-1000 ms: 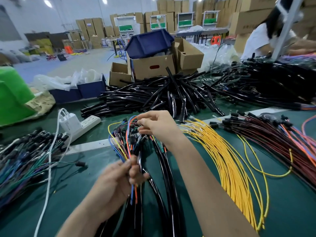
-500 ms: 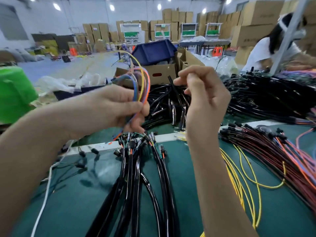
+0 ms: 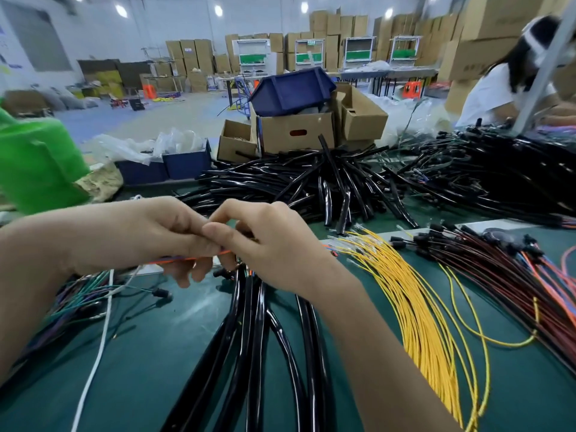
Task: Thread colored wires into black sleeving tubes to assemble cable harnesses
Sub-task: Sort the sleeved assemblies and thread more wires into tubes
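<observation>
My hands meet just above the green tabletop (image 3: 174, 353), knuckles nearly touching. My left hand (image 3: 140, 235) is curled, its fingers closed on a thin orange wire (image 3: 187, 258) that runs out along the underside of the hand toward my right thumb. My right hand (image 3: 274, 244) is curled too, thumb pressed against the left fingers where the wire ends; whether it pinches the wire or something behind it, I cannot tell. Directly under both hands lie the sleeved harnesses (image 3: 249, 322), a bunch of glossy black tubes fanning toward me, their top ends hidden by my fingers. Behind my hands is a heap of loose black sleeving tubes (image 3: 296, 185). To my right a sheaf of yellow wires (image 3: 414, 300) lies flat, and beyond it dark red wires (image 3: 498, 269) with black end plugs. To my left lie green and blue wires (image 3: 81, 294), crossed by a white cable (image 3: 103, 332). A cardboard box (image 3: 296, 132) stands at the far edge.
</observation>
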Demonstrator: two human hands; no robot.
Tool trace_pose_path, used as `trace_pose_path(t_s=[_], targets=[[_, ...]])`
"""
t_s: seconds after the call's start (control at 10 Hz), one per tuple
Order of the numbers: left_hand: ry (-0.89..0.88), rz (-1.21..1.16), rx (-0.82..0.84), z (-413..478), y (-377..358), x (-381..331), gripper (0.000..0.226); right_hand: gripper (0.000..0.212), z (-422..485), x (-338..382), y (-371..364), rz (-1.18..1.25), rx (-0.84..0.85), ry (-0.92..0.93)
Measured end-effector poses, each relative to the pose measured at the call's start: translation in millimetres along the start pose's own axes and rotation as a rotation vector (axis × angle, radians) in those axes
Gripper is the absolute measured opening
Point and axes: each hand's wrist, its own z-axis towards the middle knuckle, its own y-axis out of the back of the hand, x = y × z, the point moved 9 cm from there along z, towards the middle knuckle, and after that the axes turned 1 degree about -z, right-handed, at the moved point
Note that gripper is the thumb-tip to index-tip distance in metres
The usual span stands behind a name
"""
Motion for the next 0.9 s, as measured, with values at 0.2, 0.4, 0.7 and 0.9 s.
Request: trace_pose_path(t_s=[0.2,0.4,0.7,0.9], targets=[[-0.041,-0.469,-0.379,-12,29,29,0.061,0.027,1,-20,17,0.133,-0.126,-0.054],[0.035,-1.101,-0.488,-17,-5,57,0.024,0.026,0,-27,22,0.217,-0.192,-0.074],[-0.052,-1.227,-0.389,-18,-37,44,0.068,0.027,1,-22,17,0.232,-0.198,-0.061],[-0.113,-1.155,-0.463,-18,-33,36,0.062,0.027,-1,-18,20,0.22,-0.203,-0.048]])
